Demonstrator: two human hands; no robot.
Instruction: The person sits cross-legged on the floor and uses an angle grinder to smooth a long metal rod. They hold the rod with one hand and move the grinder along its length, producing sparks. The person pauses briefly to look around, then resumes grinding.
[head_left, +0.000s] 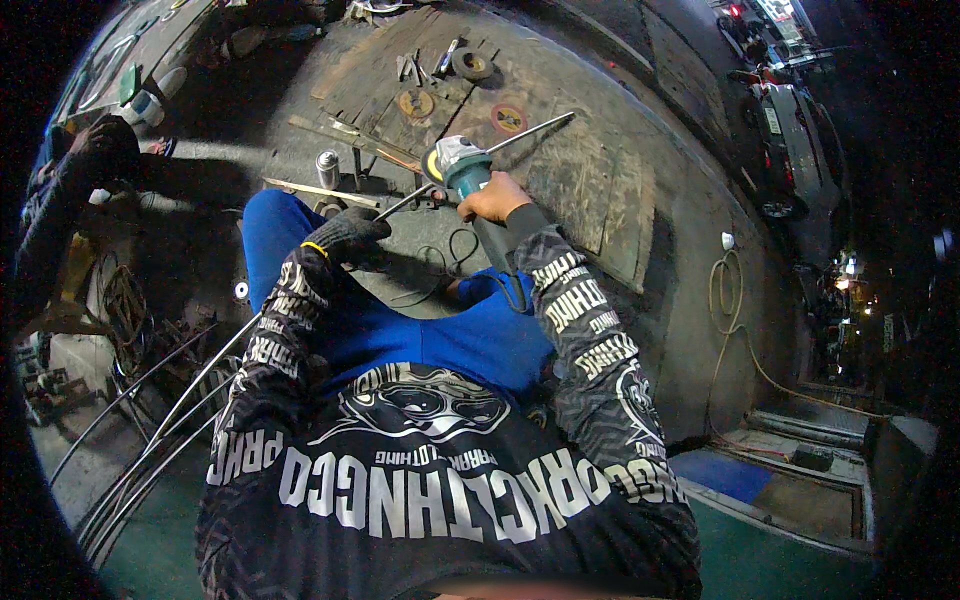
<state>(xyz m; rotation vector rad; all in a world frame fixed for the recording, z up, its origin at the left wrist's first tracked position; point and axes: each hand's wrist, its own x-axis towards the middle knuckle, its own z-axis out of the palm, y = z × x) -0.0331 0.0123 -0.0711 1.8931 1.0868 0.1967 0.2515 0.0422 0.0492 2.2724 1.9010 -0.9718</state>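
Note:
My right hand [497,197], bare, is wrapped round the green body of an angle grinder [469,179]. The grinder's silver head and yellowish disc [433,167] sit against or just over a thin metal rod [405,203]; I cannot tell whether they touch. My left hand [352,236], in a dark knitted glove with a yellow cuff edge, is closed on the rod's near end. From there the rod slants up to the right, passes behind the grinder head and shows again over the worn wooden board [590,190]. The left fingertips are partly hidden.
A spray can [327,169] stands beyond my left hand. On the board lie a dark ring-shaped roll [472,65] and two flat discs, one red-rimmed [509,119]. Long rods [165,430] lie at left, near another person [80,170]. A pale hose [722,330] runs along the right.

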